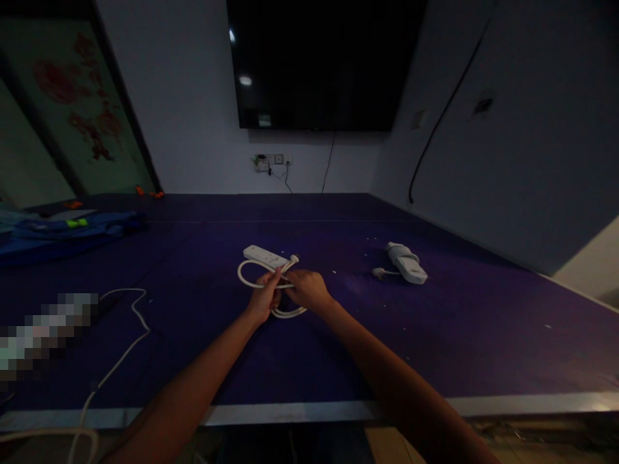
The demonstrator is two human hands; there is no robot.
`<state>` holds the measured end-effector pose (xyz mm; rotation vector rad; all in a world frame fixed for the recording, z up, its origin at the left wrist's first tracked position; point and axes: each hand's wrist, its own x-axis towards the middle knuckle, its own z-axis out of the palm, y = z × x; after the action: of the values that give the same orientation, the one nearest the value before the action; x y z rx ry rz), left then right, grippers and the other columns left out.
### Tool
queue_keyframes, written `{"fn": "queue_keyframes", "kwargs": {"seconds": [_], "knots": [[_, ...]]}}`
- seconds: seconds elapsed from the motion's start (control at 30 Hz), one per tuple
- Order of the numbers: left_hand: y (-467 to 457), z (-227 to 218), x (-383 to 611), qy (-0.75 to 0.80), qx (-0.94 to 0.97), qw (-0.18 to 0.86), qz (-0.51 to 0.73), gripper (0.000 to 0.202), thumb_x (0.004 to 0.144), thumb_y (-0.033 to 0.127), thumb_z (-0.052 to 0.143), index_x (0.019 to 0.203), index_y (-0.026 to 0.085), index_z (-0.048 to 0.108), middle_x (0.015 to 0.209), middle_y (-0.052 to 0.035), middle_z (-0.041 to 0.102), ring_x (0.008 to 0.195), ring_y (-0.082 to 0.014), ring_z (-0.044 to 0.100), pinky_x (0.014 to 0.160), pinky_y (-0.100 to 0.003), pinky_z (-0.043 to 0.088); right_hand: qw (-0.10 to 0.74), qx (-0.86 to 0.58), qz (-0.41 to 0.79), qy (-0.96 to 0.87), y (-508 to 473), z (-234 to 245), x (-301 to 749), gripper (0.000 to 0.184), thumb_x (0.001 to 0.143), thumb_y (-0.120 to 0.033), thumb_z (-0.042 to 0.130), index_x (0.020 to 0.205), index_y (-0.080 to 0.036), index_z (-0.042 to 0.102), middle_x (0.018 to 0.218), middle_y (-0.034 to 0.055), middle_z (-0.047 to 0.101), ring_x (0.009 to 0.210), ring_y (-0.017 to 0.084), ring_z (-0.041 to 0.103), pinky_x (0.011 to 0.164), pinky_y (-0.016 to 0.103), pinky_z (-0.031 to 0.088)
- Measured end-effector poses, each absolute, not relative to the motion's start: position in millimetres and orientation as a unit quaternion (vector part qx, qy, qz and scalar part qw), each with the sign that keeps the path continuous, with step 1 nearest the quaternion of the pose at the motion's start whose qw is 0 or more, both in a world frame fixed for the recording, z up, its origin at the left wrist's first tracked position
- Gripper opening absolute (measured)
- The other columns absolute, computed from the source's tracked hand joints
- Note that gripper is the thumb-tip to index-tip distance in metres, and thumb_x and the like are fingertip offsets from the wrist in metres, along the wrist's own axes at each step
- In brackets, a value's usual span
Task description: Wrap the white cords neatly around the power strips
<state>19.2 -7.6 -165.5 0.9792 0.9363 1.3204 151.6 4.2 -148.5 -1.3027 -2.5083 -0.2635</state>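
Note:
A white power strip [264, 256] lies on the purple table just beyond my hands. Its white cord [244, 278] is gathered in loops, one bulging out to the left and another hanging below my fingers. My left hand [264, 298] is closed around the looped cord, thumb on top. From the other side my right hand [308, 288] grips the same loops, its fingers bent and partly hidden. The cord's plug [294, 259] sticks up above my hands, close to the strip's near end.
To the right lies a second white power strip [412, 269], wrapped in its cord, with its plug [378, 273] beside it. Blue cloth [72, 229] is at the far left. A thin white cable [128, 351] trails over the table's front edge [290, 412]. A television [329, 64] hangs on the wall.

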Motion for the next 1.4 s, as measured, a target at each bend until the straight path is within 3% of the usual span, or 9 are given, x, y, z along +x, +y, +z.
{"fn": "queue_keyframes", "kwargs": {"seconds": [0.2,0.47,0.63,0.73,0.83,1.03,1.23,1.33,1.4], "knots": [[-6.5,-163.5,18.4,0.445,0.336,0.594,0.58,0.049,0.065,0.059,0.063,0.088,0.017,0.062,0.04,0.0105,0.037,0.027,-0.0024,0.028,0.03,-0.016,0.013,0.163,-0.368,-0.121,-0.907,3.2,-155.6,148.6,0.019,0.078,-0.027,0.049,0.084,-0.016,0.063,0.084,0.008,0.067,0.077,0.019,0.06,0.061,0.025,0.038],[-4.1,-163.2,16.7,0.45,0.302,0.599,0.589,0.029,0.065,0.036,0.068,0.087,0.018,0.062,0.044,0.0093,0.045,0.028,-0.0035,0.037,0.031,-0.015,0.019,0.291,-0.294,-0.131,-0.901,6.3,-161.2,158.9,0.028,0.083,-0.04,0.052,0.089,-0.016,0.065,0.08,0.0068,0.066,0.077,0.017,0.058,0.067,0.025,0.039],[-0.3,-162.4,12.8,0.423,0.31,0.649,0.551,0.031,0.071,0.046,0.061,0.067,0.016,0.055,0.038,0.0084,0.04,0.025,-0.0014,0.025,0.03,-0.014,0.011,0.34,-0.379,-0.072,-0.858,10.7,-167.1,167.0,0.034,0.085,-0.046,0.05,0.099,-0.018,0.065,0.097,0.0092,0.067,0.092,0.019,0.059,0.079,0.027,0.043],[1.3,-161.1,10.7,0.403,0.315,0.684,0.52,0.034,0.076,0.049,0.053,0.068,0.016,0.054,0.038,0.0075,0.041,0.023,-0.001,0.02,0.03,-0.014,0.009,0.378,-0.429,-0.006,-0.821,15.5,-171.0,166.5,0.048,0.083,-0.049,0.051,0.122,-0.022,0.052,0.125,0.0097,0.055,0.112,0.02,0.052,0.087,0.03,0.044],[2.2,-160.4,8.9,0.389,0.319,0.706,0.499,0.035,0.079,0.049,0.049,0.071,0.016,0.055,0.039,0.0072,0.042,0.023,-0.001,0.018,0.029,-0.014,0.009,0.386,-0.416,0.061,-0.821,23.1,-173.9,165.9,0.052,0.083,-0.048,0.05,0.129,-0.025,0.044,0.134,0.0083,0.047,0.12,0.02,0.046,0.093,0.034,0.042],[3.1,-162.5,6.9,0.354,0.334,0.748,0.451,0.043,0.084,0.052,0.04,0.071,0.014,0.056,0.04,0.0043,0.044,0.023,-0.0011,0.017,0.028,-0.014,0.008,0.436,-0.344,0.188,-0.81,40.7,-179.2,164.5,0.034,0.082,-0.043,0.05,0.102,-0.016,0.055,0.1,0.0086,0.062,0.094,0.018,0.058,0.082,0.03,0.045],[5.3,-160.3,13.2,0.357,0.329,0.738,0.468,0.053,0.084,0.059,0.034,0.071,0.013,0.057,0.045,0.0005,0.051,0.027,-0.003,0.027,0.03,-0.015,0.018,0.506,-0.345,0.257,-0.748,50.3,-186.3,158.6,0.03,0.077,-0.046,0.053,0.08,-0.016,0.057,0.078,0.0028,0.06,0.078,0.016,0.056,0.073,0.027,0.043],[3.2,-160.5,14.0,0.428,0.359,0.65,0.515,0.058,0.082,0.063,0.035,0.07,0.013,0.061,0.049,-0.0021,0.055,0.034,-0.0075,0.04,0.037,-0.02,0.031,0.535,-0.352,0.288,-0.712,52.6,-189.3,157.8,0.032,0.075,-0.049,0.054,0.077,-0.017,0.057,0.074,0.0009,0.059,0.072,0.015,0.056,0.069,0.026,0.043],[-1.5,-161.5,10.8,0.503,0.415,0.521,0.551,0.052,0.078,0.062,0.045,0.063,0.015,0.061,0.05,-0.0027,0.055,0.042,-0.0112,0.048,0.042,-0.022,0.033,0.546,-0.358,0.306,-0.693,53.9,-190.5,158.1,0.033,0.074,-0.05,0.056,0.076,-0.017,0.058,0.072,0.0,0.058,0.068,0.014,0.055,0.066,0.025,0.042]]}}
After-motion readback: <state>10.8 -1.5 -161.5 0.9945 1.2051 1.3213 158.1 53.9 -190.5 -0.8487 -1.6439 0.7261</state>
